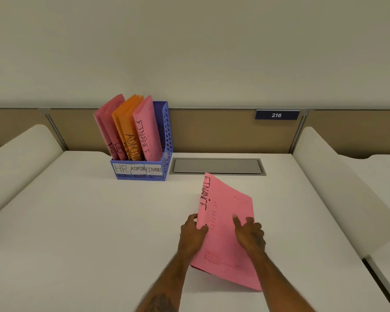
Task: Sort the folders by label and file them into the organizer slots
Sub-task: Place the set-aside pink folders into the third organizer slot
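Note:
A pink folder (pixel 225 206) marked FINANCE is lifted off the desk in front of me, its left edge raised. My left hand (pixel 192 233) grips that left edge, fingers wrapped around it. My right hand (pixel 249 233) lies on the folder's face with fingers spread. At the back left stands a blue organizer (pixel 164 140) with slots labelled HR, ADMIN and FINANCE. Pink HR folders (pixel 108 124) fill the left slot, orange ADMIN folders (pixel 127 122) the middle one, and a pink FINANCE folder (pixel 144 129) the right one.
A grey cable hatch (pixel 217 165) is set into the white desk (pixel 88 221) right of the organizer. A tan partition with a blue plate reading 216 (pixel 277 115) runs behind. White side dividers (pixel 338 183) flank the desk.

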